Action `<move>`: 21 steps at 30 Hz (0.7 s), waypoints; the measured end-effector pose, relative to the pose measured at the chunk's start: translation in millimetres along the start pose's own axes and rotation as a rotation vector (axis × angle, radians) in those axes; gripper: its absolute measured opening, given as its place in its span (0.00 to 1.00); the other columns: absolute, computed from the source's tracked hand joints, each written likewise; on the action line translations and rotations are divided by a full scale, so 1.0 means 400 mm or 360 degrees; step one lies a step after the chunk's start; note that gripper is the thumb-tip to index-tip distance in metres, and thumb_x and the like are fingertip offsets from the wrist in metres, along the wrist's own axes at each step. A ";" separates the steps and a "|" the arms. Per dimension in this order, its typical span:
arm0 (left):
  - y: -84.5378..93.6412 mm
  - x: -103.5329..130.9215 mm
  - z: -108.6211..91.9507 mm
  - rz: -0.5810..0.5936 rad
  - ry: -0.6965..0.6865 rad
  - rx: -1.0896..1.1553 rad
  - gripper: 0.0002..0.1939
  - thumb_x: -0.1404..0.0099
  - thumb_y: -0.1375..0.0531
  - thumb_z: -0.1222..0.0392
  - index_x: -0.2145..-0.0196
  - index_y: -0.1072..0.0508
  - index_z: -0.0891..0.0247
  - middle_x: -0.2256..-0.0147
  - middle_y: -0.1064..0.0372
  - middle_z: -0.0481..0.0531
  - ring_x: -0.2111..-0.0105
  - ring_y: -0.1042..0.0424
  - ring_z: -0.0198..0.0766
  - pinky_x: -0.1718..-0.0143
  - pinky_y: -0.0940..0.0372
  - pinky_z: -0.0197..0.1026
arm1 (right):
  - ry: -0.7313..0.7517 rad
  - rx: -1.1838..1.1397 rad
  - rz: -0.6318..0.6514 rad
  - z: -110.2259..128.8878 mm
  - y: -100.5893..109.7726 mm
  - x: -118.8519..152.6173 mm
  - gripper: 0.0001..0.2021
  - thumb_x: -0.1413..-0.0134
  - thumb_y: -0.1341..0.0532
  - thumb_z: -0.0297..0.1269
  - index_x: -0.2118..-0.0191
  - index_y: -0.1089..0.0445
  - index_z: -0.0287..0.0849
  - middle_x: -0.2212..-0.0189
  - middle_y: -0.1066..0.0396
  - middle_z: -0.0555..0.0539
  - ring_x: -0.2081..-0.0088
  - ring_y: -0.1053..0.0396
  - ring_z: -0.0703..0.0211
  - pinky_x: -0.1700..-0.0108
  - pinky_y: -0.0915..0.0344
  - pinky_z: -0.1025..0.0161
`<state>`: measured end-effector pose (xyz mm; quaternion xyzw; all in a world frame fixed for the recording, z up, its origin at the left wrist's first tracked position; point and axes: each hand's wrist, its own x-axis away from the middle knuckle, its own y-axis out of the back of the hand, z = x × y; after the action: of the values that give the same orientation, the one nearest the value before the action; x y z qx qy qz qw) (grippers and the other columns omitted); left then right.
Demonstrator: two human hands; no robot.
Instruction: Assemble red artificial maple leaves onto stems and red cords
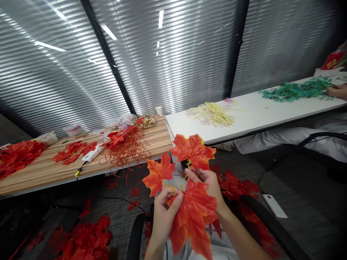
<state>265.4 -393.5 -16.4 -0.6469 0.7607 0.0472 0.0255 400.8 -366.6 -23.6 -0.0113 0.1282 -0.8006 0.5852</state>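
Above my lap, my left hand (167, 206) pinches a yellow stem of artificial maple leaves, thumb against forefinger. A large red-orange maple leaf (192, 213) hangs in front of it, with more leaves partly hidden underneath. To the upper left a smaller maple leaf (159, 173) stands out on its own yellow stem. My right hand (204, 178) is closed at the upper right, thumb and forefinger on a yellow stem below another maple leaf (193, 150). The large leaf covers part of the right fingers.
A wooden table (159, 135) bears red leaves, tangled red cord (127, 148) and a white power strip (93, 152). On the white table (255, 112) lie yellow strips (217, 113) and green foliage (300, 89), touched by another person's hand (337, 91). Leaf piles (86, 234) cover the floor.
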 end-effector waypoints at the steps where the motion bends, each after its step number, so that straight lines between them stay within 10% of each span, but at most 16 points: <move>1: 0.000 0.000 0.001 -0.0002 0.0002 0.0008 0.12 0.45 0.40 0.53 0.74 0.30 0.67 0.72 0.32 0.51 0.70 0.33 0.34 0.65 0.39 0.33 | -0.0005 0.0002 -0.0001 0.002 0.000 0.000 0.16 0.60 0.35 0.46 0.78 0.31 0.35 0.81 0.34 0.47 0.78 0.36 0.62 0.76 0.38 0.67; 21: -0.007 0.001 0.010 0.0017 0.0056 0.0091 0.12 0.45 0.40 0.53 0.74 0.31 0.66 0.72 0.32 0.50 0.69 0.33 0.34 0.66 0.40 0.32 | -0.0032 -0.0051 0.0004 0.009 0.001 0.000 0.16 0.62 0.35 0.47 0.78 0.29 0.35 0.79 0.30 0.44 0.76 0.32 0.58 0.72 0.36 0.65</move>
<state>267.8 -394.0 -20.7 -0.6427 0.7654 0.0142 0.0303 401.8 -367.5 -20.1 -0.0283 0.1351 -0.7976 0.5872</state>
